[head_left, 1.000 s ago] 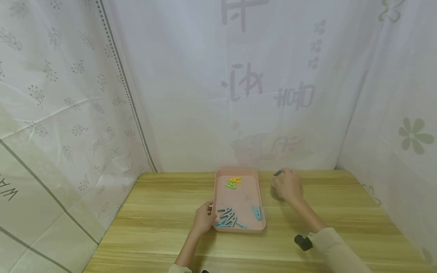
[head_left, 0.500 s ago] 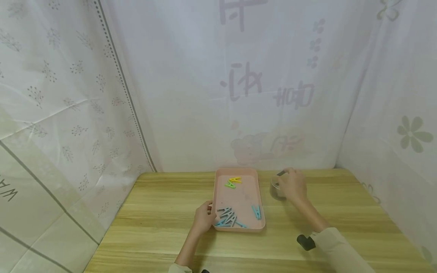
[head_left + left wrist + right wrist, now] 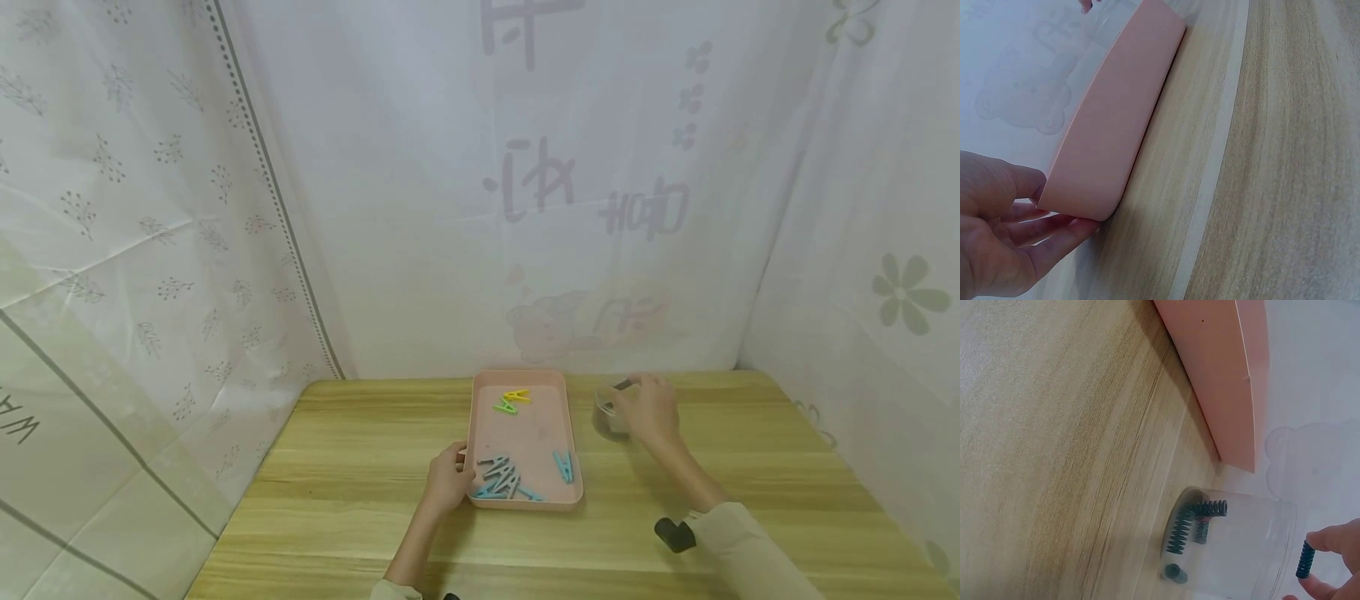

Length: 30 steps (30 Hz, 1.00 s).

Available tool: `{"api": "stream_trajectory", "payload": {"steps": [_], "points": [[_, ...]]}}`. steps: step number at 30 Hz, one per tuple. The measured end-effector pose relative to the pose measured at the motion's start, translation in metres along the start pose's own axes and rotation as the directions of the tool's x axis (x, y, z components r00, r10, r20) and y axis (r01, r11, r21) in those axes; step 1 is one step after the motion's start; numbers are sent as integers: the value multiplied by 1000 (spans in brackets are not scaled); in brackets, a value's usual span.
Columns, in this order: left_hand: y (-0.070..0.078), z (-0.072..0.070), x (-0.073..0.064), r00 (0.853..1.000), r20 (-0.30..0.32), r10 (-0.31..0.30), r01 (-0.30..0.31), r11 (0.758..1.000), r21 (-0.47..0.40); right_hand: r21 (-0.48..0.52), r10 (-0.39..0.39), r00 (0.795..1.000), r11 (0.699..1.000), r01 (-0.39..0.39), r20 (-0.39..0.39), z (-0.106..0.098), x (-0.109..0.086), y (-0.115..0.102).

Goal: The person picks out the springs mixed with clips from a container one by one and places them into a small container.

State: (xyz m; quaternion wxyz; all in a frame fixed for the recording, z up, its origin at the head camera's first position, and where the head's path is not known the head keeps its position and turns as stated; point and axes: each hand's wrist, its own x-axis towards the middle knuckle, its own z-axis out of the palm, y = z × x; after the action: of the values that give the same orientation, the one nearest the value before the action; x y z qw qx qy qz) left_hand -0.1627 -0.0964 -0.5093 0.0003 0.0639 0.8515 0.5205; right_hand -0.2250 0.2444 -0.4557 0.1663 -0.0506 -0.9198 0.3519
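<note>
My left hand (image 3: 447, 479) grips the left side of a pink tray (image 3: 525, 433), near its front corner. In the left wrist view the thumb lies at the tray's rim and fingers reach under its base. My right hand (image 3: 651, 410) pinches a dark green coil spring (image 3: 1305, 559) between thumb and finger, just outside the mouth of a clear round jar (image 3: 1241, 544). Inside that jar, several similar springs (image 3: 1179, 531) lie at the bottom. The head view shows the jar (image 3: 606, 423) standing right of the tray, partly hidden by the right hand.
In the tray lie a yellow clothespin (image 3: 517, 395), a green clothespin (image 3: 506, 407), a blue clothespin (image 3: 563, 467) at the right, and a pile of grey and blue clothespins (image 3: 501, 479) at the front left. The wooden table (image 3: 360, 467) ends at a hanging curtain (image 3: 420, 292).
My right hand has shifted slightly right with the spring, uncovering more of the jar. My left hand and the tray stay in place.
</note>
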Motion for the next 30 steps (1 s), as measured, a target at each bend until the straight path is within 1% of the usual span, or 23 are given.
{"api": "stream_trajectory", "payload": {"steps": [6,9,16,21,26,30], "points": [[0,0,-1,1000,-1,-2,2,1000,-3,14,-7,1000,1000,7,14,1,-1,3],[0,0,-1,1000,-1,-8,8,1000,-7,21,4,1000,1000,-4,23,2,-2,4],[-1,0,0,1000,-3,12,-12,1000,15,27,11,999,1000,-12,37,2,-6,5],[-3,1,0,1000,2,7,-7,1000,10,36,25,999,999,-26,38,2,-7,6],[-3,0,1,1000,-4,19,-18,1000,8,27,24,999,999,-25,42,3,-8,8],[-3,0,1,1000,-7,21,-21,1000,11,31,42,998,999,-44,47,4,-9,7]]}}
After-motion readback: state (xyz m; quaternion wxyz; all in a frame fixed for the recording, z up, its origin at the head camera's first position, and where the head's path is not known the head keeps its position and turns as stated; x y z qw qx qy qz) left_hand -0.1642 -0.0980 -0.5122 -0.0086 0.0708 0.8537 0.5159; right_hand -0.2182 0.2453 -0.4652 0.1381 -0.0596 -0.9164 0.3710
